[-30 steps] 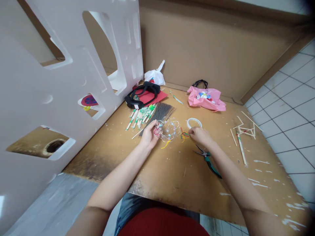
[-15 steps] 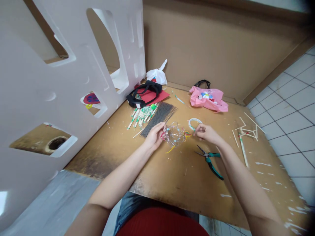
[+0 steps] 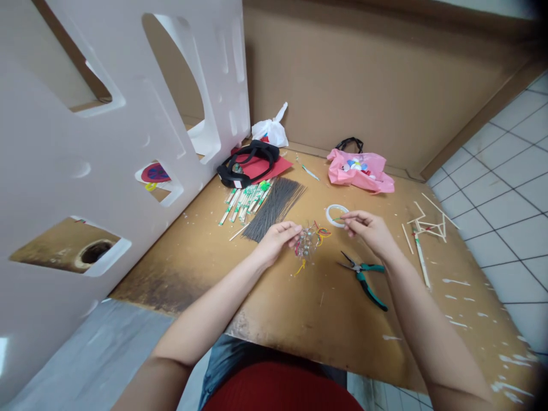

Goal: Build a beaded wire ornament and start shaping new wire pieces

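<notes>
At the far left we face a smooth white plastic panel (image 3: 107,137) with rounded cut-outs and moulded ridges. Beside it, on the worn brown tabletop (image 3: 274,308), a black padded band (image 3: 234,179) lies over a flat red sheet (image 3: 280,166), with a knotted, crinkled white bag (image 3: 270,132) behind. In front of the band are slim sticks in green-printed wrappers (image 3: 242,204), then a fanned bundle of thin, straight dark-grey rods (image 3: 274,208).

Our left hand (image 3: 278,242) has a narrow grip, thumb and fingers pinching the near edge of a silvery wire piece (image 3: 306,245). This piece, a cluster of thin loops dotted with small beads, sits between our two hands near the middle; we cannot tell whether it touches the tabletop. Red and yellow strands (image 3: 323,233) curl at its right side.

Further right lies a smooth white ring (image 3: 328,214). Just beside it, our right hand (image 3: 366,228) has its fingertips pressed together on a thin green strand (image 3: 337,219). Below are green-handled pliers (image 3: 360,277), their metal jaws parted; behind, a glossy, rumpled pink bag (image 3: 379,178). At the right we find an angular frame of pale wooden sticks (image 3: 432,230).
</notes>
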The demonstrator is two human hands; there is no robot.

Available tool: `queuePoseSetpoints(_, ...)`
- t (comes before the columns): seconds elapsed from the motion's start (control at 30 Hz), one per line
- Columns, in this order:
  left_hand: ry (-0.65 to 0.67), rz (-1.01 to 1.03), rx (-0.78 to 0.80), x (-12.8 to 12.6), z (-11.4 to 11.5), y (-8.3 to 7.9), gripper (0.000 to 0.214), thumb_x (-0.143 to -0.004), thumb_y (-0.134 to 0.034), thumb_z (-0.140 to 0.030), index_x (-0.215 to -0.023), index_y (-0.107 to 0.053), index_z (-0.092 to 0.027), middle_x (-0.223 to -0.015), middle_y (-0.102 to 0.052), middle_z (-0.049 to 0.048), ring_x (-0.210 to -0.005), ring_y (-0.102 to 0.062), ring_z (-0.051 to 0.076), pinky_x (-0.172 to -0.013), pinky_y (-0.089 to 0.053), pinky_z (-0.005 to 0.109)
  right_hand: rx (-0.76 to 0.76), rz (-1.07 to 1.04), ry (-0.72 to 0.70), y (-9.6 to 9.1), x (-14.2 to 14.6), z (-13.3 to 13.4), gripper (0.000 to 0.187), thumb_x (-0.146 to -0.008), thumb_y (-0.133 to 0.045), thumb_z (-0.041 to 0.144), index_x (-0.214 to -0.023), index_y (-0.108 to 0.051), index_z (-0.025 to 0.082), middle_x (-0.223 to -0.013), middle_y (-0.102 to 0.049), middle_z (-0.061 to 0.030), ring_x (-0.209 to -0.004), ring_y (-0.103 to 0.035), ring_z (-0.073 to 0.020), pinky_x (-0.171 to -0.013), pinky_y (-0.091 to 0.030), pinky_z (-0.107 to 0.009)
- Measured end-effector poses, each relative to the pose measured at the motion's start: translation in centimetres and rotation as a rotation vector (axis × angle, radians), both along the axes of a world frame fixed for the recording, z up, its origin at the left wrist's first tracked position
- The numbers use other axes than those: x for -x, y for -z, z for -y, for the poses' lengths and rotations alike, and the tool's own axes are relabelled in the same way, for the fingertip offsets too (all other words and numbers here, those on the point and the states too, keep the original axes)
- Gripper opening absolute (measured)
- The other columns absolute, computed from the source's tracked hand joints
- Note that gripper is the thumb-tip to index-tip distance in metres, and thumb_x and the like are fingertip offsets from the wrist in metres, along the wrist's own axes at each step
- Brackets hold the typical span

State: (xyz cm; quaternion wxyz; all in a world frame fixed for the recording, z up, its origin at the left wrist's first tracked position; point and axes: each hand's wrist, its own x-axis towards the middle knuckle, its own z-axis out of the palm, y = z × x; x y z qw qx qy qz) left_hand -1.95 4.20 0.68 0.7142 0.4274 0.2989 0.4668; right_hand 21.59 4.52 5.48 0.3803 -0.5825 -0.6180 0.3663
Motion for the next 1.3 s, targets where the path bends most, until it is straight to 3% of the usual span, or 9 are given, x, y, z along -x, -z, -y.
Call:
queuePoseSetpoints(0.13,-0.045,-0.215,-0.145,-0.8,0.6,0.3,0.023,-0.065,-0.072,-0.034,-0.071,-0.065,-0.013,-0.056,-0.055,-0.0026,-0.047,-0.041,0.005,-0.049,-0.03,0.019,0.033,-0.062,-0.139,-1.9,2.4,2.3,0.034,-0.073,-0.06,0.034,-0.102,-0.06,0.016,-0.068,-0.064,-0.0008,-0.054,-0.059,-0.0122,-0.059,-0.049,-0.028)
queuePoseSetpoints(0.27,-0.08,-0.279,-0.197,-1.5,1.2,0.7,0.022,-0.065,-0.071,-0.034,-0.069,-0.065,-0.014,-0.054,-0.055,-0.0026,-0.048,-0.04,0.006,-0.049,-0.029,0.02,0.087,-0.118,-0.198,-1.1,3.3,3.6,0.044,-0.074,-0.06,0.034,-0.114,-0.055,0.017,-0.078,-0.068,-0.0038,-0.066,-0.066,-0.0156,-0.068,-0.051,-0.032)
queuePoseSetpoints(0.4,-0.078,-0.332,-0.229,-1.9,1.6,1.1,0.02,-0.069,-0.068,-0.034,-0.071,-0.065,-0.014,-0.053,-0.053,-0.0031,-0.047,-0.038,0.006,-0.049,-0.028,0.02,0.105,-0.017,-0.155,0.5,3.2,4.3,0.029,-0.074,-0.059,0.034,-0.098,-0.062,0.017,-0.077,-0.069,-0.0047,-0.07,-0.066,-0.0172,-0.069,-0.051,-0.033)
queuePoseSetpoints(0.5,-0.093,-0.394,-0.325,-2.0,1.8,1.3,0.016,-0.071,-0.065,-0.03,-0.071,-0.065,-0.015,-0.056,-0.051,-0.0028,-0.047,-0.037,0.006,-0.049,-0.027,0.02,0.075,0.026,-0.134,0.7,3.3,4.8,0.02,-0.076,-0.057,0.035,-0.085,-0.064,0.018,-0.073,-0.068,-0.0034,-0.068,-0.064,-0.0162,-0.066,-0.051,-0.03)
queuePoseSetpoints(0.73,-0.109,-0.535,-0.669,-1.6,2.3,1.3,0.01,-0.077,-0.056,-0.019,-0.082,-0.065,-0.018,-0.077,-0.055,0.0024,-0.061,-0.047,0.01,-0.057,-0.034,0.021,0.041,0.077,-0.217,1.3,3.2,5.1,0.018,-0.08,-0.056,0.035,-0.081,-0.063,0.018,-0.067,-0.063,-0.0009,-0.061,-0.059,-0.0133,-0.062,-0.049,-0.027)
queuePoseSetpoints(0.87,-0.099,-0.582,-0.715,-1.5,2.4,1.3,0.009,-0.079,-0.053,-0.018,-0.082,-0.062,-0.018,-0.077,-0.054,0.0024,-0.061,-0.047,0.01,-0.057,-0.035,0.021,0.016,0.068,-0.237,1.8,3.1,5.1,0.019,-0.081,-0.054,0.036,-0.082,-0.062,0.018,-0.068,-0.062,-0.0005,-0.061,-0.058,-0.0127,-0.06,-0.047,-0.026)
queuePoseSetpoints(1.13,0.041,-0.674,-0.887,-1.3,2.6,0.2,0.014,-0.076,-0.05,-0.012,-0.083,-0.059,-0.019,-0.079,-0.058,0.0045,-0.076,-0.053,0.016,-0.071,-0.038,0.026,-0.218,0.62,-0.393,0.6,3.5,5.4,0.019,-0.086,-0.047,0.024,-0.09,-0.065,0.02,-0.079,-0.068,-0.0043,-0.07,-0.061,-0.0157,-0.065,-0.043,-0.027)
queuePoseSetpoints(1.3,0.076,-0.725,-0.931,-1.4,2.7,0.1,0.012,-0.079,-0.049,-0.013,-0.085,-0.057,-0.018,-0.08,-0.059,0.006,-0.077,-0.055,0.018,-0.071,-0.039,0.027,-0.235,0.685,-0.444,0.3,3.2,5.5,0.019,-0.087,-0.047,0.023,-0.092,-0.065,0.019,-0.082,-0.07,-0.0057,-0.073,-0.063,-0.0177,-0.066,-0.045,-0.028)
